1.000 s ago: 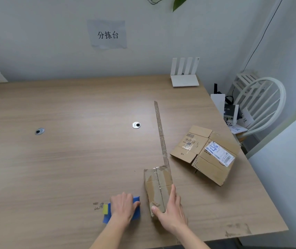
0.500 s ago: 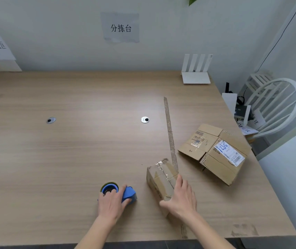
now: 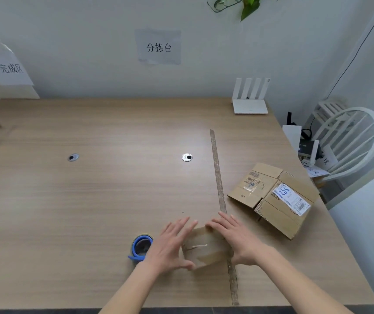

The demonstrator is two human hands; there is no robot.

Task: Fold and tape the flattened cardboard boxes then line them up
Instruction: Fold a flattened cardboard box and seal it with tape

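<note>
Small taped box (image 3: 205,247) at table's (image 3: 90,200) near edge, clasped between left hand (image 3: 172,245) and right hand (image 3: 236,241), fingers extended; blue tape dispenser (image 3: 141,247) just left; flattened box (image 3: 274,198) right.

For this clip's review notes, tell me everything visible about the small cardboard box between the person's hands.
The small cardboard box is brown corrugated card, folded up into a closed block, with glossy clear tape and a pale strip across its top seam. It sits on the wooden table near the front edge, turned slightly askew. The left hand presses its left side and the right hand its right side, fingers fairly straight. The blue tape dispenser lies just left, apart from it.
</note>
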